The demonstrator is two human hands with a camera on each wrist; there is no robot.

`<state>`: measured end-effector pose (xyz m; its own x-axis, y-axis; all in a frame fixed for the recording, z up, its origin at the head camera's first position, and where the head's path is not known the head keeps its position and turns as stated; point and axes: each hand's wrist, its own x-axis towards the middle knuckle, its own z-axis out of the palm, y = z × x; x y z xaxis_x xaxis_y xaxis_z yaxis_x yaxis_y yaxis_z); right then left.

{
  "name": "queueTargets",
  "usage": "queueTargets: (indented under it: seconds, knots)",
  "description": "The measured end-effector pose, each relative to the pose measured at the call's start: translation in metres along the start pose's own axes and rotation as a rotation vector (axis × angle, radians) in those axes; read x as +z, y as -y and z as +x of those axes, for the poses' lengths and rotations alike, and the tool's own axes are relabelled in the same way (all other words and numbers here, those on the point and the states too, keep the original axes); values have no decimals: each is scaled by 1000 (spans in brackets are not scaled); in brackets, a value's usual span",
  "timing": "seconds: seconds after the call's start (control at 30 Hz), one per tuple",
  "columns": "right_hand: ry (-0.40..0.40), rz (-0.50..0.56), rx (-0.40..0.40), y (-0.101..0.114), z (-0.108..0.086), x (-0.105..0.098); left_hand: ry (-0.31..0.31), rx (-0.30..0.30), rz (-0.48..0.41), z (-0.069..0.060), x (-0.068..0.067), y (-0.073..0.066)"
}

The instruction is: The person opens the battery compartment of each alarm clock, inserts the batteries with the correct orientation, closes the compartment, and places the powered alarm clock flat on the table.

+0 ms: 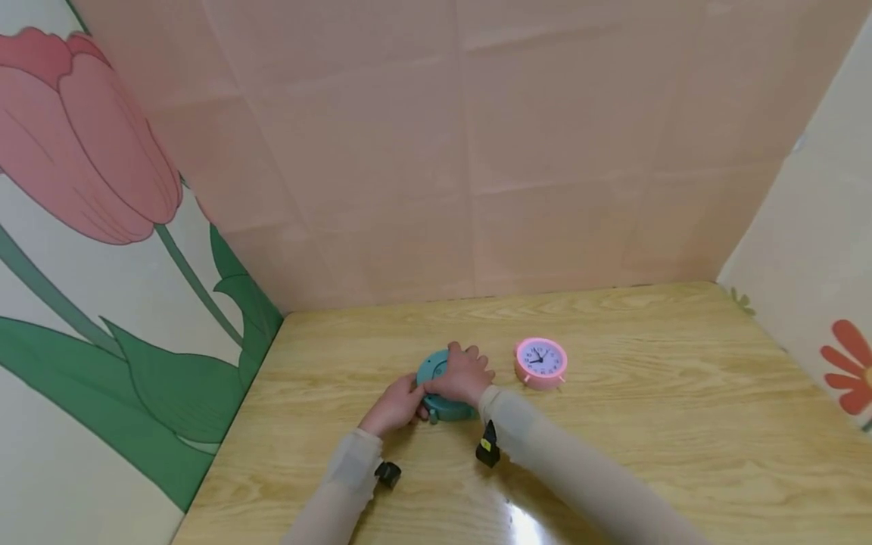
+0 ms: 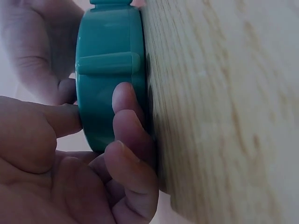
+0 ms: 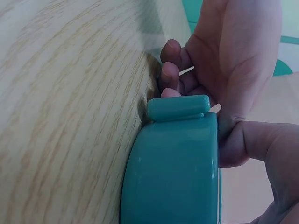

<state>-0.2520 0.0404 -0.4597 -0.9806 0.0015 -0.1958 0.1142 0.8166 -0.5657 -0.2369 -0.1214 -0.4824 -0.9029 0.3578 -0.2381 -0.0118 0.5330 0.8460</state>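
Observation:
A teal round alarm clock [image 1: 446, 409] lies on the wooden table, its back turned up. Short stubs stick out from its side, one of them a foot [image 3: 180, 108] large in the right wrist view. My left hand [image 1: 397, 406] holds the clock's left edge, thumb on the back and fingers curled against the side near the tabletop. Across the top lies my right hand [image 1: 463, 376], its thumb reaching to the left thumb and its fingers bent over the far right rim. The right hand covers much of the clock's back.
A pink alarm clock [image 1: 541, 362] stands to the right of the hands, dial facing up. Behind the wooden table [image 1: 668, 393] rises a pinkish-brown covered wall [image 1: 470, 151]. Flower-painted walls flank it on both sides.

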Motion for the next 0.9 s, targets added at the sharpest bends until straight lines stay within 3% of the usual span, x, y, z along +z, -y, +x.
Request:
queueTargets:
  seconds: [0.3,0.47,0.9]
  knots:
    - [4,10,-14,-3,2,-1,20,10,-44,0,-2,1]
    - [78,49,-20,-13,5,-7,28,16,-49,1,0,2]
    - [164,158,-139,-36,13,-21,11,-12,-43,1,0,-1]
